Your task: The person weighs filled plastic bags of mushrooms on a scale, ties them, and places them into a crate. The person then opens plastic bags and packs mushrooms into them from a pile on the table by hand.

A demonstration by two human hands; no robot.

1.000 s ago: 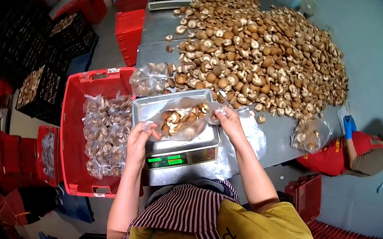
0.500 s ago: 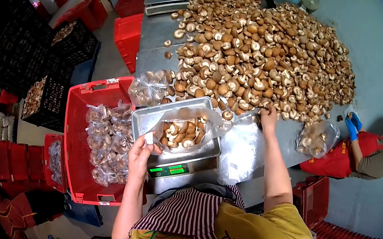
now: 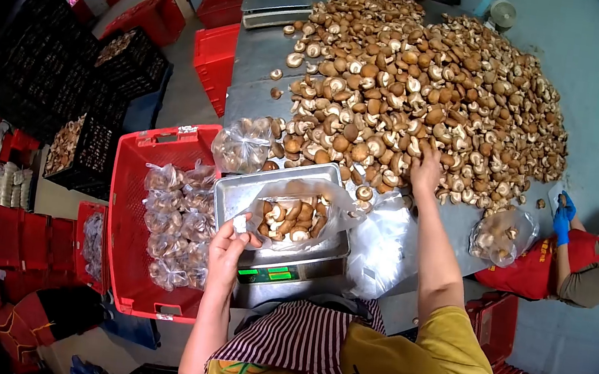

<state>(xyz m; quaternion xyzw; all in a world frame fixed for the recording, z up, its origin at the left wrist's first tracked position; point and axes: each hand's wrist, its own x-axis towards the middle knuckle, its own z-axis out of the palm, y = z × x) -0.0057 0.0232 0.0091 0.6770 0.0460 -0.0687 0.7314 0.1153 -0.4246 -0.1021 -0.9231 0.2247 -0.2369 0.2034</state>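
"Pinching what, are we, with our left hand?"

"A small white piece, thumb against fingers, at the left edge of our open bag."

"And our right hand?"

"Its fingers point down into the near side of the mushroom pile; we can't tell whether they close on one."

"Where does our open bag sit?"

"On the metal tray of the scale, with cut-looking brown and white mushrooms inside."

"Around that?"

"Clear plastic sheets just right of the tray, a tied bag by its far left corner, and a red crate of filled bags to our left."

"Farther right?"

"A person in blue gloves, near another bag of mushrooms."
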